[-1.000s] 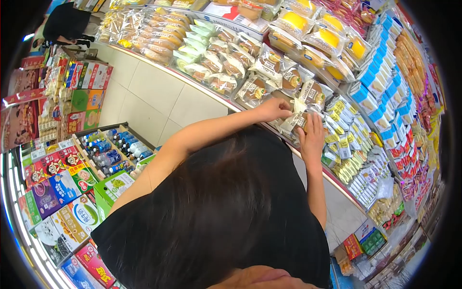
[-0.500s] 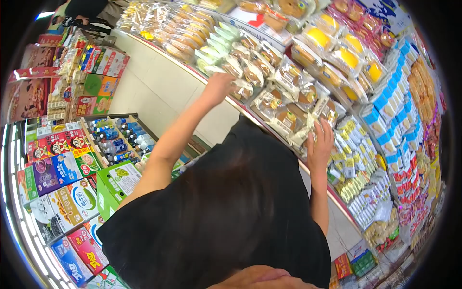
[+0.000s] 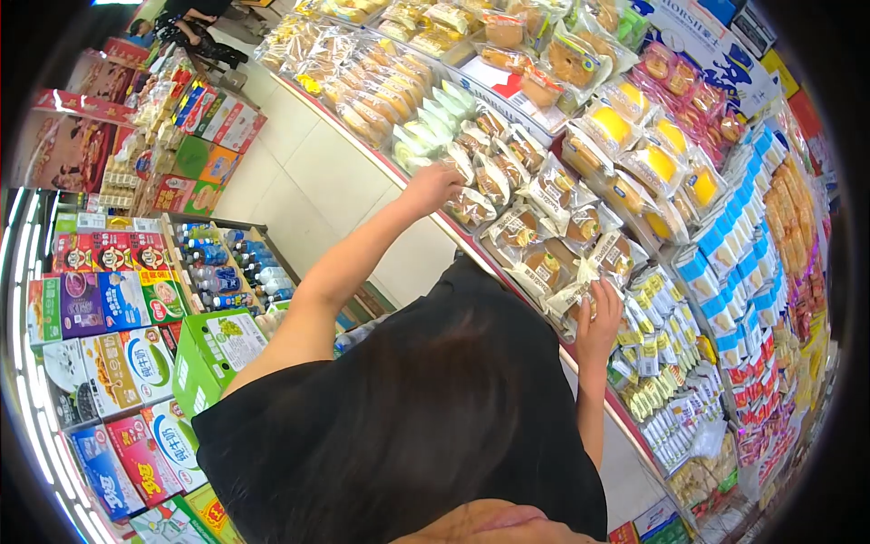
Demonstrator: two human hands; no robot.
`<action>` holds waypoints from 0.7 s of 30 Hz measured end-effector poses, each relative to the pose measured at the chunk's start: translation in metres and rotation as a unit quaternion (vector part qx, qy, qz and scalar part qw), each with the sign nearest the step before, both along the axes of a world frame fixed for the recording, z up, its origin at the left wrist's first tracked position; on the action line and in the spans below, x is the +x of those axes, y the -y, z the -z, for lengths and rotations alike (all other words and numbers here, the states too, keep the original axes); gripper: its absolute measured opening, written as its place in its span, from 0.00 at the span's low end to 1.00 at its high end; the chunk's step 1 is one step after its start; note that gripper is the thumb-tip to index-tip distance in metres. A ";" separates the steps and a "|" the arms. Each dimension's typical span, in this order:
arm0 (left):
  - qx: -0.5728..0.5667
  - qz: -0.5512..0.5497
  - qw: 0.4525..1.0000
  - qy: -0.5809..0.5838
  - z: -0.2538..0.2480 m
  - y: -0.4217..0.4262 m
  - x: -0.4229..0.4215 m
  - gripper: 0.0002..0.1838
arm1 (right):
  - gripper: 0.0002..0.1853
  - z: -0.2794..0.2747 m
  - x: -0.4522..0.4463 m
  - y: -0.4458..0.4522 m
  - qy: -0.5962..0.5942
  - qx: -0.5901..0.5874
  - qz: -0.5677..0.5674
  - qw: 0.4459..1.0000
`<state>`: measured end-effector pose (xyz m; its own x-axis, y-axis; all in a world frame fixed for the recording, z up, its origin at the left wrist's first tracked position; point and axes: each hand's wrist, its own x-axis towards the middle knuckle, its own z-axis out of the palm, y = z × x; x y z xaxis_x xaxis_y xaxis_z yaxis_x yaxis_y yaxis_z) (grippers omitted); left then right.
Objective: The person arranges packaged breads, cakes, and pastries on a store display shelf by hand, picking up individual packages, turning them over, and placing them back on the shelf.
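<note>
Packaged round brown cakes (image 3: pixel 519 227) in clear and white wrappers lie in rows on the display counter. My left hand (image 3: pixel 435 186) is on the near edge of a group of smaller wrapped brown cakes (image 3: pixel 492 179), beside green-and-white packets (image 3: pixel 435 125). Its fingers bend down over the wrappers, and the fingertips are partly hidden. Farther right, my right hand (image 3: pixel 598 322) rests at a wrapped cake (image 3: pixel 569 299) at the counter's front edge, fingers bent and somewhat apart. Whether it grips the wrapper is unclear.
Yellow-topped cakes (image 3: pixel 659 163) and blue-and-white packets (image 3: pixel 725 281) lie beyond, with small yellow-and-white packets (image 3: pixel 657 313) at the right. Bottles (image 3: pixel 217 278), a green box (image 3: pixel 217 354) and stacked cartons stand left. Another person (image 3: pixel 195 32) is at the upper left.
My left hand has moved left from the cakes near my right hand to the smaller brown ones. My right hand stays by the same cake. The view has shifted, showing more of the counter's far side.
</note>
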<state>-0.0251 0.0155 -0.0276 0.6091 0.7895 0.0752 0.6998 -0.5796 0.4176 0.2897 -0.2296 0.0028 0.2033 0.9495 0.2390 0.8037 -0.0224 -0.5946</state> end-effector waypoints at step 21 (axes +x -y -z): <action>-0.453 -0.220 0.757 0.417 -0.036 0.022 0.016 0.08 | 0.16 -0.015 -0.001 -0.054 -0.194 -0.058 -0.064 0.977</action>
<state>-0.0087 -0.0070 0.0089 0.3123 0.8593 -0.4050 0.0166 0.4213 0.9068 0.2883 -0.1754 0.0180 0.1348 0.9893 0.0566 0.5188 -0.0218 -0.8546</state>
